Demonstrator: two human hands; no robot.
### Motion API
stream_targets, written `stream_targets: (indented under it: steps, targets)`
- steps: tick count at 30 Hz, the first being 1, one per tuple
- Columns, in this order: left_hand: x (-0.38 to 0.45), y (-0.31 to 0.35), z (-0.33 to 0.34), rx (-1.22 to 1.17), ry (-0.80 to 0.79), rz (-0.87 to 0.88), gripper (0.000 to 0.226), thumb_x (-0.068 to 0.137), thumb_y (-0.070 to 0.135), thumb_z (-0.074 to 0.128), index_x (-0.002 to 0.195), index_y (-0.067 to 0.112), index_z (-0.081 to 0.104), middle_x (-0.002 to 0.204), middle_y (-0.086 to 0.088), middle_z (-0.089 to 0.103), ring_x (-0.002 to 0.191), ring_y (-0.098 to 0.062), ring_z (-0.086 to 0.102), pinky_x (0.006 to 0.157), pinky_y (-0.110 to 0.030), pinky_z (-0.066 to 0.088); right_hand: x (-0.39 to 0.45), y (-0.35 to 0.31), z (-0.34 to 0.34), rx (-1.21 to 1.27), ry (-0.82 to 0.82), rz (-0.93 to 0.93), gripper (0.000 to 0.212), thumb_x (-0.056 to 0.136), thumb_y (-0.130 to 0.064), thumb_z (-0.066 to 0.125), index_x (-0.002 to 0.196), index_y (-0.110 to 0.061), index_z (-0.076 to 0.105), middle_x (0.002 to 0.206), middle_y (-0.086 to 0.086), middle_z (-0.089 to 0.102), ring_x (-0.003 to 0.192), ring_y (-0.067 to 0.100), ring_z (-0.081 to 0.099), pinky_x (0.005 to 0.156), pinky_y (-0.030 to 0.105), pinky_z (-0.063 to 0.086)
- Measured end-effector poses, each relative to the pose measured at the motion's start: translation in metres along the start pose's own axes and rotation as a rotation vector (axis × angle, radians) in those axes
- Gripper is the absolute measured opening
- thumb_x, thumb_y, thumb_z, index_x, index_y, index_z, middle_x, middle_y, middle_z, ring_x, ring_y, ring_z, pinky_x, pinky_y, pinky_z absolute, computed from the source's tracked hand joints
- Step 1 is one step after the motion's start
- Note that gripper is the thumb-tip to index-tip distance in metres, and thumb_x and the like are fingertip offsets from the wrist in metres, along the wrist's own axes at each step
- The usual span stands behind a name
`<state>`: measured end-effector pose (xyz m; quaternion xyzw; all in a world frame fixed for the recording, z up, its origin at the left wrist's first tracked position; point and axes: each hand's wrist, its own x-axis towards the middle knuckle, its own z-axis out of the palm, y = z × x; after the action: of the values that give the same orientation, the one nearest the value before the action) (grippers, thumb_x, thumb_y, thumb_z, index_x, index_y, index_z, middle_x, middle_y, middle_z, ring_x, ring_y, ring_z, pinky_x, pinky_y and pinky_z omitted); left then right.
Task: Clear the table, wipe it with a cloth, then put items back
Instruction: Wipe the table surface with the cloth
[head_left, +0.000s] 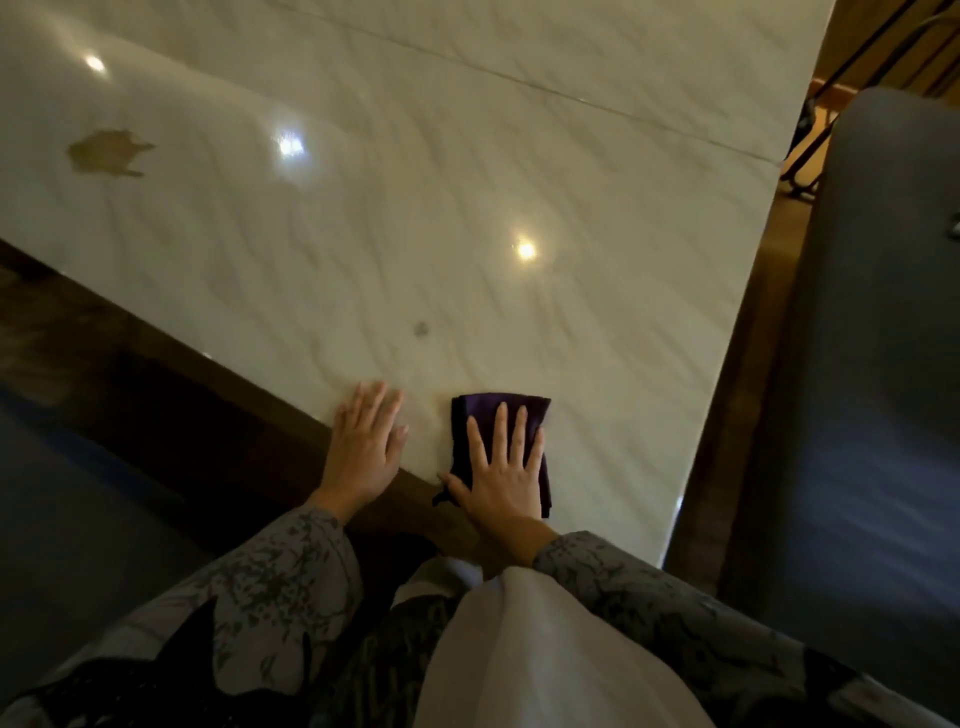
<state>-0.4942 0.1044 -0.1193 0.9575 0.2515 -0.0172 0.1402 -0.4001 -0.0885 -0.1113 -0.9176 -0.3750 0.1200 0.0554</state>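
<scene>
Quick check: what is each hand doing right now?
Left hand: open, flat on the table by its near edge, holding nothing.
Right hand: open, straight fingers pressing the purple cloth onto the table.

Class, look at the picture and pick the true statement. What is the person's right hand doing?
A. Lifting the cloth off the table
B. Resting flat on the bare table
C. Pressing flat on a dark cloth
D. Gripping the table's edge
C: the right hand lies with straight fingers on the dark cloth, which sits flat on the table; the left hand is the one on bare tabletop.
</scene>
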Motion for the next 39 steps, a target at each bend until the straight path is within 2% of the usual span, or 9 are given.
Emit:
stream_targets:
  steps: [5, 9, 13, 20, 25, 29, 33, 36, 39]
  targets:
    - [0.036, -0.060, -0.027, 0.003, -0.054, 0.086, 0.062, 0.097, 0.055, 0.017, 0.151, 0.027, 0.030, 0.162, -0.002, 0.014, 0.150, -0.022, -0.001, 0.118, -0.053, 0.002, 0.056, -0.053, 0.001, -0.020, 0.006, -0.091, 0.067, 0.093, -0.062, 0.025, 0.149, -0.026, 0.034, 0.156, 0.015, 0.030, 0.144, 0.039, 0.025, 0.111, 0.061, 0.028]
    - [0.047, -0.077, -0.031, 0.016, -0.042, 0.091, 0.057, 0.099, 0.053, 0.024, 0.151, 0.030, 0.029, 0.162, 0.000, 0.014, 0.151, -0.021, 0.000, 0.115, -0.059, -0.002, 0.071, -0.063, -0.002, -0.043, 0.000, -0.136, 0.064, 0.091, -0.056, 0.027, 0.148, -0.030, 0.037, 0.157, 0.009, 0.031, 0.145, 0.034, 0.025, 0.116, 0.056, 0.021]
    - [0.053, -0.073, -0.026, 0.033, 0.047, 0.070, 0.056, 0.096, 0.046, 0.031, 0.145, 0.024, 0.043, 0.156, -0.005, 0.032, 0.147, -0.029, 0.020, 0.112, -0.065, -0.001, 0.067, -0.033, -0.009, 0.014, 0.004, -0.111, 0.060, 0.091, -0.047, 0.034, 0.148, -0.028, 0.038, 0.157, 0.002, 0.031, 0.146, 0.025, 0.023, 0.118, 0.048, 0.012]
    - [0.056, -0.072, -0.023, 0.032, 0.098, 0.058, 0.058, 0.095, 0.043, 0.034, 0.146, 0.018, 0.042, 0.155, -0.009, 0.035, 0.144, -0.032, 0.025, 0.113, -0.060, 0.015, 0.062, 0.062, -0.027, 0.126, 0.152, 0.446, 0.057, 0.097, -0.045, 0.032, 0.151, -0.027, 0.030, 0.161, 0.002, 0.018, 0.150, 0.023, 0.009, 0.121, 0.045, 0.005]
    - [0.057, -0.074, -0.024, 0.004, 0.038, 0.028, 0.060, 0.095, 0.047, 0.028, 0.149, 0.021, 0.036, 0.158, -0.007, 0.028, 0.147, -0.030, 0.019, 0.114, -0.059, 0.013, 0.068, 0.035, -0.032, 0.202, 0.159, 0.735, 0.060, 0.101, -0.043, 0.033, 0.156, -0.025, 0.014, 0.164, 0.005, 0.001, 0.150, 0.026, -0.007, 0.120, 0.048, -0.001]
    - [0.059, -0.062, -0.026, -0.051, -0.011, -0.071, 0.063, 0.093, 0.047, 0.023, 0.151, 0.023, 0.032, 0.161, -0.004, 0.019, 0.150, -0.026, 0.007, 0.116, -0.057, 0.005, 0.065, -0.014, -0.022, 0.208, 0.068, 0.480, 0.061, 0.100, -0.046, 0.034, 0.155, -0.028, 0.015, 0.163, 0.009, 0.001, 0.150, 0.032, -0.004, 0.119, 0.051, 0.001]
    - [0.062, -0.039, -0.027, -0.100, -0.029, -0.216, 0.059, 0.094, 0.033, 0.034, 0.152, 0.020, 0.031, 0.162, -0.006, 0.016, 0.150, -0.028, 0.005, 0.116, -0.057, 0.006, 0.048, -0.021, -0.010, 0.034, -0.049, -0.114, 0.063, 0.089, -0.049, 0.034, 0.148, -0.026, 0.037, 0.156, 0.009, 0.032, 0.144, 0.034, 0.025, 0.110, 0.059, 0.031]
    - [0.063, -0.025, -0.026, -0.098, -0.055, -0.298, 0.059, 0.098, 0.024, 0.045, 0.153, 0.018, 0.025, 0.163, -0.007, 0.011, 0.150, -0.029, 0.005, 0.116, -0.055, 0.007, 0.040, 0.020, -0.014, -0.033, -0.106, -0.366, 0.063, 0.092, -0.045, 0.033, 0.152, -0.027, 0.025, 0.160, 0.001, 0.020, 0.148, 0.026, 0.013, 0.121, 0.048, 0.013]
    - [0.062, -0.017, -0.025, -0.103, -0.036, -0.329, 0.059, 0.097, 0.021, 0.049, 0.152, 0.015, 0.028, 0.162, -0.009, 0.013, 0.149, -0.032, 0.007, 0.116, -0.056, 0.010, 0.038, 0.068, -0.025, 0.002, -0.019, -0.235, 0.061, 0.093, -0.041, 0.036, 0.152, -0.027, 0.027, 0.160, -0.002, 0.018, 0.149, 0.023, 0.012, 0.119, 0.038, 0.002]
